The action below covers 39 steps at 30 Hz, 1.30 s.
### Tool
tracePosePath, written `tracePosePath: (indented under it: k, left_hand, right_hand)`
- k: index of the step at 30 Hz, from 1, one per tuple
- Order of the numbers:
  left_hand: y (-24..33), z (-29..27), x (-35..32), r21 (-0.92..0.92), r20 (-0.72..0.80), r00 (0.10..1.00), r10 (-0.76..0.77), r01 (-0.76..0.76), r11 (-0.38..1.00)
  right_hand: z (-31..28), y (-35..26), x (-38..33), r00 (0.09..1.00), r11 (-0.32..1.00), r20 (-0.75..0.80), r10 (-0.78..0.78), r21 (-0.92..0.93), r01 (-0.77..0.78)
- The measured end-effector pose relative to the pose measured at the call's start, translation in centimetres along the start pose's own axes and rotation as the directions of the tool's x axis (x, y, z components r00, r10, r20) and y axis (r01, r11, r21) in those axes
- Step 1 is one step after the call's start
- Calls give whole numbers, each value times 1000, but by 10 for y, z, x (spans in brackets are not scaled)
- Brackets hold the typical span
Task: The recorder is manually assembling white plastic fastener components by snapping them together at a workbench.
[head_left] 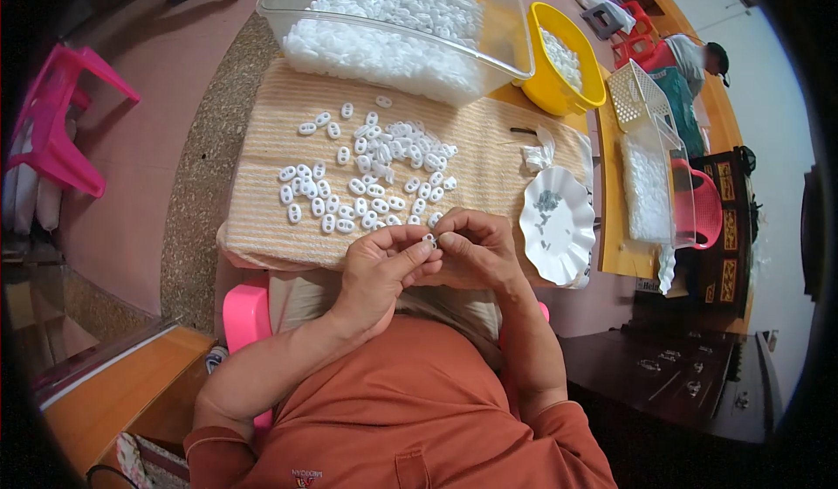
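Close to my body, at the towel's near edge, my left hand (381, 266) is closed in a pinch on a small white oval plastic piece (429, 239) with dark holes. My right hand (483, 246) meets it from the other side, thumb and forefinger pressed together at the piece; anything between those fingertips is hidden. Just beyond my hands, many similar white two-holed pieces (328, 223) lie scattered on the striped towel (262, 153), and some are heaped farther back. Right of my right hand, a white scalloped plate (567, 249) bears small grey bits (547, 201).
At the back stands a clear plastic bin (497, 57) full of white pieces, beside a yellow basin (534, 79) with more. Crumpled white plastic (539, 150) lies behind the plate. A pink stool (65, 122) stands left. Another person (690, 61) sits far right.
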<state>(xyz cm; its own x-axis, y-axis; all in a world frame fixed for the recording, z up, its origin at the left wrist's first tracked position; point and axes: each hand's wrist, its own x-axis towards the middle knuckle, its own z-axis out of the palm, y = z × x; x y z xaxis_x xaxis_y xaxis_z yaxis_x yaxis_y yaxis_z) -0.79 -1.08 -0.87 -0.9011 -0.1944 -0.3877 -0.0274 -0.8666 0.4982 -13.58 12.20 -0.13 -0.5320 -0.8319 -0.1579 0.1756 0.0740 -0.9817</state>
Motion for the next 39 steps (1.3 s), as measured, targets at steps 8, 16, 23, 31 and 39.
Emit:
tracePosePath:
  k: [8, 16, 23, 31, 39]
  left_hand:
    - [0, 2, -2, 17, -33, 999, 9, -8, 1000]
    - [-4, -1, -2, 54, -36, 999, 31, -29, 998]
    - [-8, 0, -4, 74, -57, 996, 75, -71, 995]
    - [-9, 1, -3, 101, -58, 994, 96, -90, 991]
    - [-7, 2, -2, 70, -56, 995, 82, -78, 994]
  right_hand:
    - [0, -3, -2, 1000, 999, 15, 21, -28, -20]
    - [4, -10, -3, 998, 997, -7, 69, -42, -69]
    - [7, -11, -3, 997, 996, 12, 80, -28, -80]
    - [4, -10, -3, 997, 998, 49, 55, -44, -53]
    - [5, -20, -5, 991, 991, -18, 131, -38, -132]
